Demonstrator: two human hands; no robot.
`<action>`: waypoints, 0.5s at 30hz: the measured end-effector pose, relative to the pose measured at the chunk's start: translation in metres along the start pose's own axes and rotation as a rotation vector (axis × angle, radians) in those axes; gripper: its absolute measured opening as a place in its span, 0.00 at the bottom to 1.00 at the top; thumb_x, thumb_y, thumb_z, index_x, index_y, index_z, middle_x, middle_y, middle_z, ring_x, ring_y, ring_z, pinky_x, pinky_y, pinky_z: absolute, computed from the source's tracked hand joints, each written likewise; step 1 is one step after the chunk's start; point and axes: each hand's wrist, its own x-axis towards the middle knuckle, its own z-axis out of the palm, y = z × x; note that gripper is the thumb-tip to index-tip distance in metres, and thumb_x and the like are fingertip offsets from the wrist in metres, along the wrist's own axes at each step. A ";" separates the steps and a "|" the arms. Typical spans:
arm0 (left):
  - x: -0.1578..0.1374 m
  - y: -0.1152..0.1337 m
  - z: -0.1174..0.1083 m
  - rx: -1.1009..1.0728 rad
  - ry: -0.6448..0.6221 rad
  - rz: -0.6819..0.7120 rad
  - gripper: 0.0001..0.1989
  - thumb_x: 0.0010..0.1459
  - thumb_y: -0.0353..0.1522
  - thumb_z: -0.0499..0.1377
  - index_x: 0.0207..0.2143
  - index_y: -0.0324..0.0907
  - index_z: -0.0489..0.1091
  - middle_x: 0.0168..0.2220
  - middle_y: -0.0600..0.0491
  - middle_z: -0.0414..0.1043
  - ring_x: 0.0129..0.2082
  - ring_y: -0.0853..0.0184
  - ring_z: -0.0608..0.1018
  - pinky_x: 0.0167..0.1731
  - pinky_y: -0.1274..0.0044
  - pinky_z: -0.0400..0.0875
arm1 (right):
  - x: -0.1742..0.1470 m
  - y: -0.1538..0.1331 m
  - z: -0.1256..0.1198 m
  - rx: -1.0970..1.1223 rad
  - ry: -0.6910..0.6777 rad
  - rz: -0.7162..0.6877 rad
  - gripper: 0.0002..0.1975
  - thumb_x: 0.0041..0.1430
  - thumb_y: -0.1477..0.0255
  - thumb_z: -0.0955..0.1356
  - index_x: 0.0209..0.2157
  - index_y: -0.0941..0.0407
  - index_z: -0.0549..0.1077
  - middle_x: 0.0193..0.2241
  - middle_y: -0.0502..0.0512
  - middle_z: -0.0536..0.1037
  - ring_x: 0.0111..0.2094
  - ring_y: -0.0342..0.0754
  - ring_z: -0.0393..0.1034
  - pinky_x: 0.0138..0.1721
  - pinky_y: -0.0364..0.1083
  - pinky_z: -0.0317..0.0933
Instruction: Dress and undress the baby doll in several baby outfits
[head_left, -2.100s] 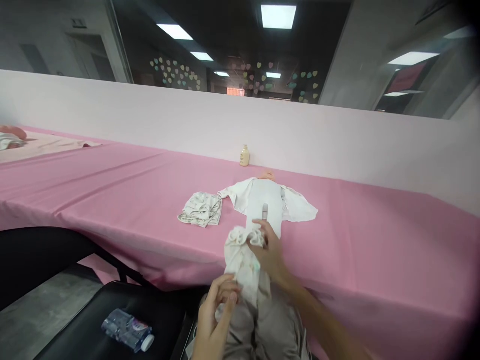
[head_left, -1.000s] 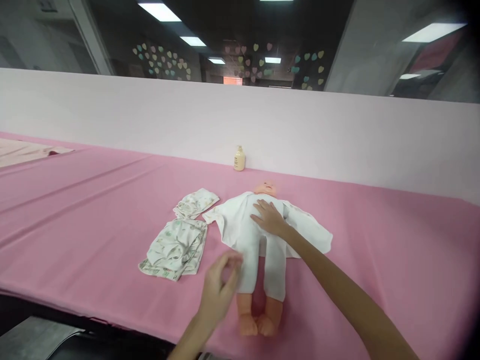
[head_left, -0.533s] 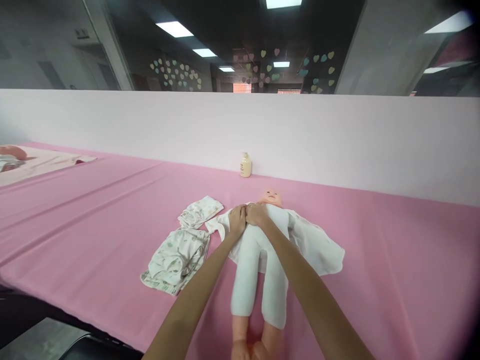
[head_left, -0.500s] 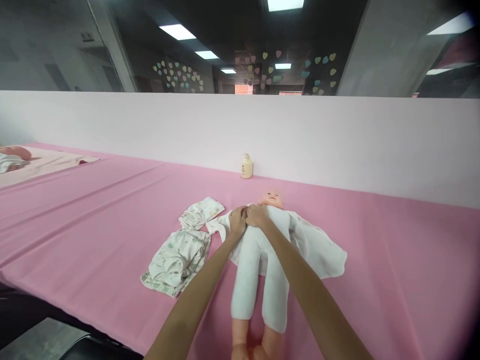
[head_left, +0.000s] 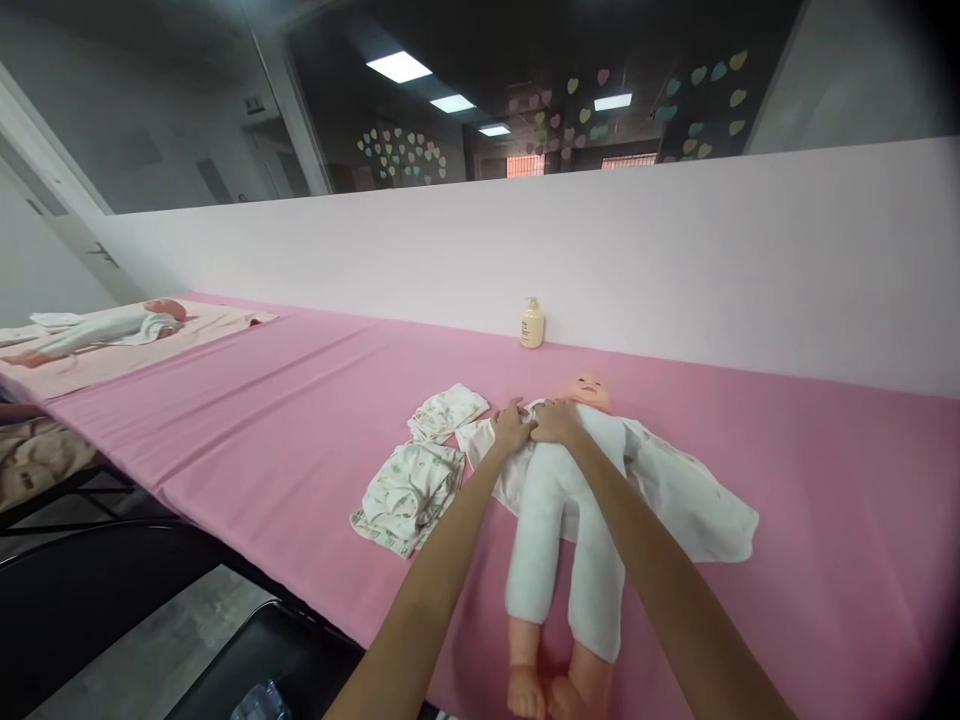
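Note:
A baby doll [head_left: 541, 520] in white lies on its back with its head away from me. Under its upper body is a white baby shirt [head_left: 686, 500], one sleeve spread out to the right. At the doll's left-side shoulder, my left hand [head_left: 512, 430] is closed on the shirt's cloth, its fingertips partly hidden. Right beside it, almost touching, my right hand [head_left: 556, 420] rests at the doll's upper chest with fingers curled on the shirt. Folded printed baby clothes [head_left: 411, 492] and a smaller folded printed garment [head_left: 448, 412] lie left of the doll.
A cream pump bottle [head_left: 532, 324] stands at the back against the white wall [head_left: 360, 255]. The table has a pink cover [head_left: 300, 420]. Far left, another doll [head_left: 112, 330] lies on a pale cloth. Black chairs [head_left: 277, 660] stand along the front edge.
My view has turned left and tilted, so everything sits further right and more of the far doll and chairs shows. My left hand's fingers have lifted and spread slightly; both hands stay at the shoulder.

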 end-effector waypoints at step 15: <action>-0.047 -0.023 -0.004 0.394 0.202 -0.030 0.28 0.54 0.27 0.50 0.58 0.46 0.59 0.55 0.43 0.64 0.57 0.52 0.63 0.57 0.45 0.45 | -0.008 0.016 -0.002 0.037 0.060 0.058 0.27 0.47 0.65 0.71 0.51 0.53 0.71 0.46 0.59 0.75 0.48 0.55 0.67 0.49 0.52 0.56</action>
